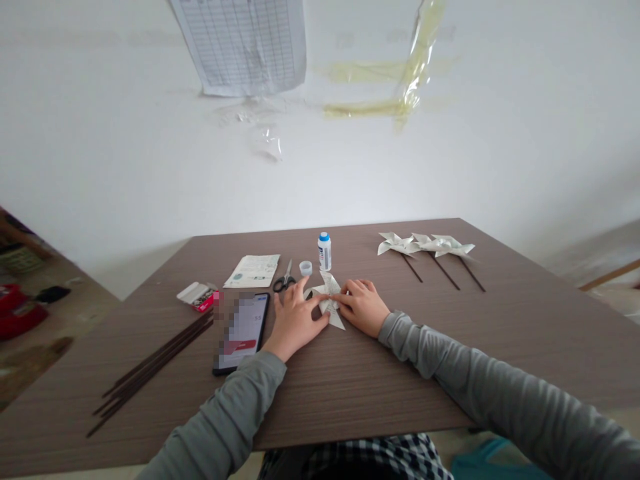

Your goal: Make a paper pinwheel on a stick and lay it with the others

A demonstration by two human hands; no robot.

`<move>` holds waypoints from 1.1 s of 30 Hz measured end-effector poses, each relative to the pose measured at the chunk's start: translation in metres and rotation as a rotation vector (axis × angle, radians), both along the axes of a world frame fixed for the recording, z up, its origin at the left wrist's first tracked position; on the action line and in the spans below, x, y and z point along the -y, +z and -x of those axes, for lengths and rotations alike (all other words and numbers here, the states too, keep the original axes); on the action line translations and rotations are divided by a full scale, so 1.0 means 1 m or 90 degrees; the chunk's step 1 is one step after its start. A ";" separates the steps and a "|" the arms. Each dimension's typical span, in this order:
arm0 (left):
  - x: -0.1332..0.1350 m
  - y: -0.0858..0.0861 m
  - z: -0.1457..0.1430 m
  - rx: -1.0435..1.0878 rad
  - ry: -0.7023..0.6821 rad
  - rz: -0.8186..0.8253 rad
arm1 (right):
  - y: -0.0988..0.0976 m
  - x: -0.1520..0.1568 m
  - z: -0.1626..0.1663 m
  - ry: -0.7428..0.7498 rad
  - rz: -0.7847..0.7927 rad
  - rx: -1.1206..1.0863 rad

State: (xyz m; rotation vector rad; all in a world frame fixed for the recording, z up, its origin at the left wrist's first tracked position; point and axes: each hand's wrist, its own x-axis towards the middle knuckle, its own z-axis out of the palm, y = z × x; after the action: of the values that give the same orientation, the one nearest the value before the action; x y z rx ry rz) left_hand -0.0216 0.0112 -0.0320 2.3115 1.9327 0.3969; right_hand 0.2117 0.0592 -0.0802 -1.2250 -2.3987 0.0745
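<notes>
A printed-paper pinwheel (330, 305) lies on the table between my two hands, its pointed blades spread out. My left hand (296, 319) holds it from the left, with the index finger at its middle and the thumb by the lower blade; the other fingers are spread. From the right, my right hand (364, 307) is closed, its fingertips pressed together on the pinwheel's centre. Whatever sits under those fingertips is hidden. Just behind stand a white glue bottle (325, 252) with a blue top and a small whitish cap (305, 268). Black-handled scissors (285, 279) lie beyond my left hand.
Several finished pinwheels (425, 244) on dark sticks lie at the back right. To the left are a phone (245, 333), a bundle of dark sticks (150, 367), an open red-and-white box (199, 297) and a stack of printed paper (253, 271). A wall (350, 180) rises behind the table.
</notes>
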 end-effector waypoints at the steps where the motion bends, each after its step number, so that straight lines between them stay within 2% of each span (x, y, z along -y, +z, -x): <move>1: 0.000 0.002 0.000 -0.002 -0.001 0.003 | -0.001 -0.001 -0.001 0.003 -0.003 -0.006; 13: 0.001 0.006 0.000 -0.052 -0.039 -0.011 | -0.006 -0.002 -0.007 0.013 -0.017 -0.035; 22: 0.000 0.002 0.003 -0.029 -0.036 0.002 | -0.009 -0.007 -0.006 0.006 0.001 -0.043; 33: 0.001 0.005 0.001 -0.035 -0.029 0.015 | 0.001 -0.003 -0.004 -0.025 0.041 0.003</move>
State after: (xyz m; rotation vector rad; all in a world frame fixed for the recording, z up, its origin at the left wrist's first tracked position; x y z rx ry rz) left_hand -0.0230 0.0107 -0.0275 2.3705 1.8950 0.3068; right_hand 0.2158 0.0621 -0.0795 -1.3015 -2.3917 0.1379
